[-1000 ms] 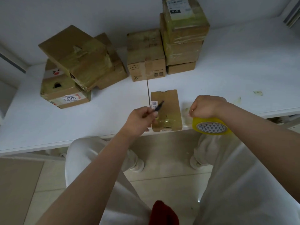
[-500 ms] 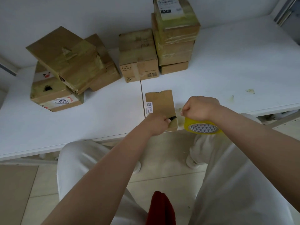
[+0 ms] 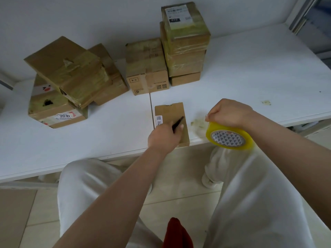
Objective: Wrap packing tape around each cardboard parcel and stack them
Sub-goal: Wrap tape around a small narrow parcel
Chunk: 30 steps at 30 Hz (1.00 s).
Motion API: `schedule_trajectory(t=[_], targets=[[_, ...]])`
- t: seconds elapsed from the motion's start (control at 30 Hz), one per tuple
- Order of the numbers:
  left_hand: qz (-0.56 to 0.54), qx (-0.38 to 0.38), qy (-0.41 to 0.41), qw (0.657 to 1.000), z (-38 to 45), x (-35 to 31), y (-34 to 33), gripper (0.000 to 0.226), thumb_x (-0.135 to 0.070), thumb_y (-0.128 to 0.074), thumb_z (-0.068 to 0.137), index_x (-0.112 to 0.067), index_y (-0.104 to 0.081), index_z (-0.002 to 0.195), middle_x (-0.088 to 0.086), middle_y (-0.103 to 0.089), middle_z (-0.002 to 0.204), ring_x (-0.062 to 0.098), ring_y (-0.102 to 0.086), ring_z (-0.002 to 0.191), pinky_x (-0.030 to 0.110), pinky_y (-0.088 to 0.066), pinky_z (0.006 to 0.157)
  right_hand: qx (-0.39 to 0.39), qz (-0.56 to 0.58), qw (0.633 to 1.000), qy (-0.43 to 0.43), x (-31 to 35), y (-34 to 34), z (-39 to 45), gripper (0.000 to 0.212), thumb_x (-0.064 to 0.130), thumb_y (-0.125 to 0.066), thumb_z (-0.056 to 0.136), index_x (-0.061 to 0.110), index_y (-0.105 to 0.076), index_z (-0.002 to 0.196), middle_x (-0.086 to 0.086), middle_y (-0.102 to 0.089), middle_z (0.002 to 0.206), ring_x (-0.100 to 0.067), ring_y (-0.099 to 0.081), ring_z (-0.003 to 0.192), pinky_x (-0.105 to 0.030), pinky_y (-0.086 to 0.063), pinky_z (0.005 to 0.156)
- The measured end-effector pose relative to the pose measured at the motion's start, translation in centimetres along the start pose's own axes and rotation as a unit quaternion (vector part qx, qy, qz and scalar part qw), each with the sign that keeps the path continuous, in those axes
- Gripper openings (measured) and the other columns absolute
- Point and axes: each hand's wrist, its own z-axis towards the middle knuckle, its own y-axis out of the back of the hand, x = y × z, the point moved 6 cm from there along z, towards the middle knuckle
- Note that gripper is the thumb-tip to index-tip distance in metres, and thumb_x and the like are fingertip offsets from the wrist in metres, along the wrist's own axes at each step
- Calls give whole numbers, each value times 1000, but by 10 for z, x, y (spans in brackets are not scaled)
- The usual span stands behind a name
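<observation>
A small, flat brown cardboard parcel (image 3: pixel 171 120) is seen lying at the near edge of a white table (image 3: pixel 250 72), just right of the seam in the tabletop. A white barcode label is stuck along its left side, and its matte top looks bare of tape. The left hand (image 3: pixel 163 136) is rested on the parcel's near end, its fingers curled around a thin black blade-like tool (image 3: pixel 178 123) that is pointed up and to the right across the lid. To the right of the parcel, past a patch of yellowish residue on the tabletop, a glossy yellow roll of packing tape (image 3: pixel 230 138) with a triangle-patterned core is gripped from above by the clenched right hand (image 3: pixel 228 113) and held at the table's edge. Behind the parcel, a tall stack of tape-wrapped cardboard boxes (image 3: pixel 184 43) is stood against the white wall, topped by a white shipping label; a single taped brown box (image 3: pixel 146 67) is set touching its left side. Farther left of the parcel, a loose pile of larger brown boxes (image 3: pixel 69 79) is heaped, its top box tilted, with wrinkled shiny tape across the faces. White trousers and pale floor tiles are visible below the table edge.
</observation>
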Motion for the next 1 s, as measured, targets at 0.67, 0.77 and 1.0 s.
schedule_trajectory(t=[0.67,0.77,1.0], targets=[[-110,-180,60,976,0,66,61,71,-65,-40,92,-15,-41,143,8,-47,143,26,-45,130,44,-42,105,27,163,982,87,41,-3,-9,21,39,-63,91,29,-77,102,8,-67,111,-15,-58,97,-36,-48,92],[-267,-96,-28,958,-11,24,50,57,-61,-43,93,-16,-59,124,-3,-63,111,10,-58,100,31,-48,92,42,191,975,108,54,-5,-13,22,36,-62,93,23,-78,100,6,-70,101,-13,-62,86,-31,-50,82],[-412,9,-15,911,-9,6,32,34,-38,-74,83,-12,-59,66,-3,-56,60,9,-50,57,23,-43,59,90,185,971,123,54,-5,-17,25,39,-64,91,20,-77,100,-3,-72,95,-17,-66,90,-24,-48,71]])
